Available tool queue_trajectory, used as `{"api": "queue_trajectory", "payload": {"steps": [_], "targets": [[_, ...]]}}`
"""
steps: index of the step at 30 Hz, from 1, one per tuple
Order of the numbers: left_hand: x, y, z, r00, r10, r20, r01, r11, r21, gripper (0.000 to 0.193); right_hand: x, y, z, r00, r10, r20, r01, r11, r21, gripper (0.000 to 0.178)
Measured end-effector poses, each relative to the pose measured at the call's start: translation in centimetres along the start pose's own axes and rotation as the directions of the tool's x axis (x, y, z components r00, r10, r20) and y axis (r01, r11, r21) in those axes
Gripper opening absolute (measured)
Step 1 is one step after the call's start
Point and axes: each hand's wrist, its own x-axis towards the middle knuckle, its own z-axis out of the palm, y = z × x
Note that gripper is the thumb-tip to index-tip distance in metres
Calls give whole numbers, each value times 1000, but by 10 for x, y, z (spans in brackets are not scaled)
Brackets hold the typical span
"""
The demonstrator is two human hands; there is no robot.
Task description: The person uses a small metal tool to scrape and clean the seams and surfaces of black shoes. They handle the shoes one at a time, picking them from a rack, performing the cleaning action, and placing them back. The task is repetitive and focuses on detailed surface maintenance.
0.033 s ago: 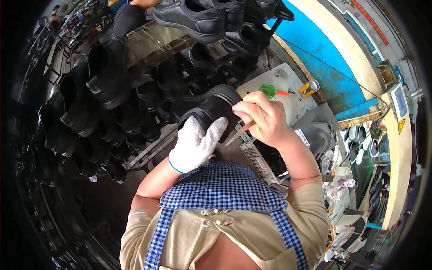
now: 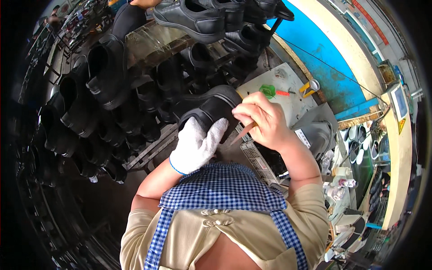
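Mid-frame, black shoe point(image 2: 211, 109): held over the gap between the shoe rack and the worktop, tilted, its raised end toward the right; the far end merges with dark shoes behind, outline hard to read there.
Left hand point(image 2: 194, 146): white knit glove with a blue cuff edge, centre of the frame. Thumb and fingers spread over the near side of the black shoe, gripping it from below.
Right hand point(image 2: 264, 120): bare, just right of centre. Fingers curled and narrow, pinching a thin tool; fingertips at the right edge of the black shoe, actual contact can't be told.
Thin tool point(image 2: 244, 132): pale, flat, tapered, slanting down-left out of the right hand.
Shoe rack: black shoes point(image 2: 108, 72) packed on tiers, left side; more black shoes point(image 2: 191, 20) at the top.
Worktop point(image 2: 302, 106): pale, stained, right of centre; carries a green item point(image 2: 267, 91), a red piece point(image 2: 282, 93) and a yellow can point(image 2: 309, 88).
Machine point(image 2: 318, 130): grey housing, just right of the right wrist.
Slotted panel point(image 2: 260, 163): pale, below the right hand.
Apron point(image 2: 225, 186): blue-white check, lower centre.
Blue panel point(image 2: 330, 58): upper right, cream border.
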Motion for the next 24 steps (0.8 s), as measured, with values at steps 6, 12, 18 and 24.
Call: {"api": "queue_trajectory", "payload": {"steps": [6, 12, 18, 24], "targets": [[-7, -5, 18, 991, 107, -80, -84, 966, 246, 18, -26, -9, -8, 935, 304, 185, -341, 914, 222, 11], [-21, -36, 44, 996, -80, -30, 85, 969, 233, 14, -68, 9, -8, 734, 521, 435, -645, 736, 205, 16], [-34, -44, 59, 980, -200, -16, 200, 973, 117, 14, -108, 19, 0, 538, 590, 602, -826, 513, 236, 14], [-19, -47, 35, 912, -227, -343, 156, 962, -222, 41, -183, 29, 53, 547, 583, 600, -837, 403, 371, 24]]}}
